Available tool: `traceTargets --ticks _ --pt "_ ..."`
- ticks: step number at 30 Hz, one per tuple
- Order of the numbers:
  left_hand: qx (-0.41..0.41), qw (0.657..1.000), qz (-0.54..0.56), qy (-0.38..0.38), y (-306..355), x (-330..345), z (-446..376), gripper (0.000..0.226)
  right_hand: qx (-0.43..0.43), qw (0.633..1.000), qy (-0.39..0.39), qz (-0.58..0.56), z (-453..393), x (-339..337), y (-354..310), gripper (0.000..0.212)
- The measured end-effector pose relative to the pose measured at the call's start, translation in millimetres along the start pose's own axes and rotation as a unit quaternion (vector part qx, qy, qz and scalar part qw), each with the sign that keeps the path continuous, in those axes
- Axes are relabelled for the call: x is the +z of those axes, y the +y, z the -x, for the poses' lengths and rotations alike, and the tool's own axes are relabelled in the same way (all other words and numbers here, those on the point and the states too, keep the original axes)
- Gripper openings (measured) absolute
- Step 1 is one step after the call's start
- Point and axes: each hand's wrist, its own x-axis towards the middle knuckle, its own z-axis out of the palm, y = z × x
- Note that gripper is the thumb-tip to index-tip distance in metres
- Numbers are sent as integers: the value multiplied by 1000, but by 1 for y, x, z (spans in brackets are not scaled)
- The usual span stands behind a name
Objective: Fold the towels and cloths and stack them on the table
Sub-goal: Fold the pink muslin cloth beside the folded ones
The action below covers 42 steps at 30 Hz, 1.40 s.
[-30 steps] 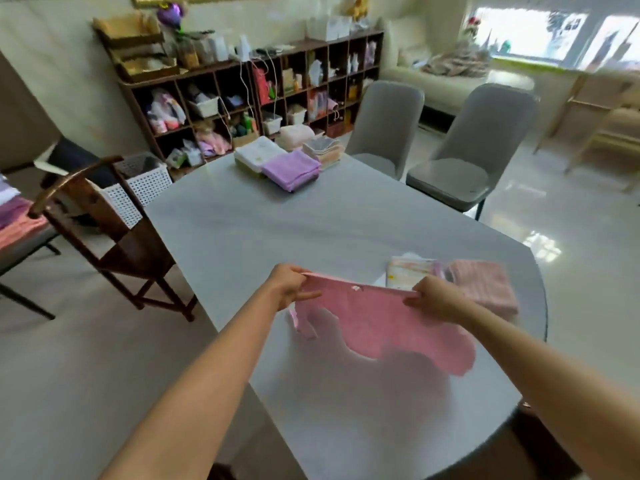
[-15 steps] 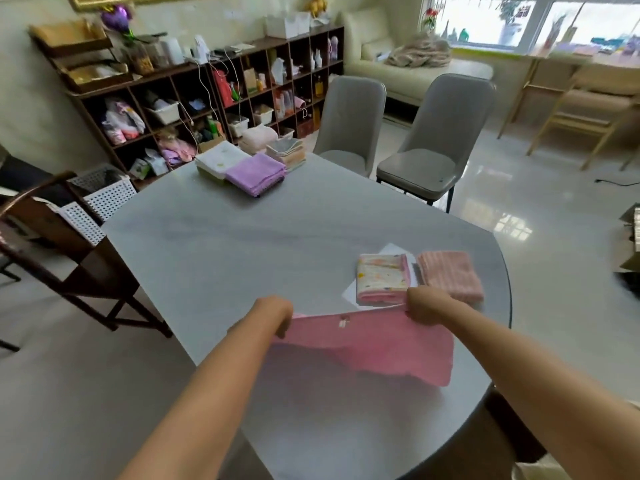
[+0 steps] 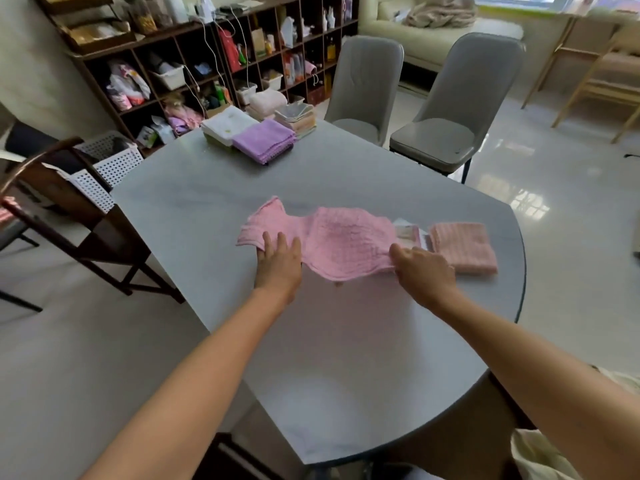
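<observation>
Since the earlier frame the pink cloth (image 3: pixel 343 244) has been carried forward and laid out flatter on the counter (image 3: pixel 346 358), further from its near edge, and its right end now covers part of the patterned folded cloth (image 3: pixel 407 233). The left hand (image 3: pixel 278 263) is pressed flat on the cloth's left part with fingers straight and slightly spread. The right hand (image 3: pixel 424 270) is curled at the cloth's near right edge and appears to pinch it, though the fingertips are hidden.

The cloth is judged light, soft and limp, with a waffle-like texture that should grip itself when folded; no stiffness is to be expected, so it is best taken at corners or along an edge and smoothed flat. Its left end is rumpled and its near edge lifted in a wave.

Just to the right, a folded peach towel (image 3: pixel 464 247) is set beside the patterned one. At the far end of the counter, stacks are seen: a purple stack (image 3: pixel 265 140), a white stack (image 3: pixel 225 124) and others behind. The counter is smooth, grey and probably slippery. Two grey chairs (image 3: pixel 446 109), a cluttered shelf (image 3: pixel 207 64), a white basket (image 3: pixel 107 168) and a sofa (image 3: pixel 433 29) are placed around a glossy floor.
</observation>
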Motion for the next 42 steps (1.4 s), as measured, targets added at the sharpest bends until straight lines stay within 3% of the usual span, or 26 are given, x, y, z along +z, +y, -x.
traceTargets --ticks 3,8,12,14,16,18,20,23,28,33,36,42 --pt "11 991 -19 -131 8 40 34 67 -62 986 -151 24 24 27 -21 23" --pt "27 941 -31 -337 9 102 75 50 -116 915 -387 25 64 103 -30 29" --pt "-6 921 56 -385 12 127 94 60 -105 909 -402 -23 80 115 -31 29" --pt "-5 908 50 -415 8 128 91 75 -91 899 -426 -44 78 116 -29 32" --pt "10 900 10 -435 4 124 89 77 -27 886 -452 -103 77 118 -27 39" --pt "26 924 -8 -381 8 116 87 65 34 908 -387 -155 75 121 -20 40" --pt "35 956 33 -290 17 111 84 52 94 946 -265 -164 72 124 -10 29" --pt "88 968 111 -207 37 111 68 54 228 938 -170 -197 66 127 12 31" --pt "167 957 71 -228 67 112 45 95 306 904 -204 -218 63 143 28 44" --pt "212 944 -5 -253 83 132 19 133 354 881 -202 -242 49 162 15 24" --pt "230 939 -22 -254 97 145 13 144 364 874 -180 -269 55 171 27 7" --pt "233 928 -27 -290 133 153 8 151 430 848 -77 -299 106 177 78 22"
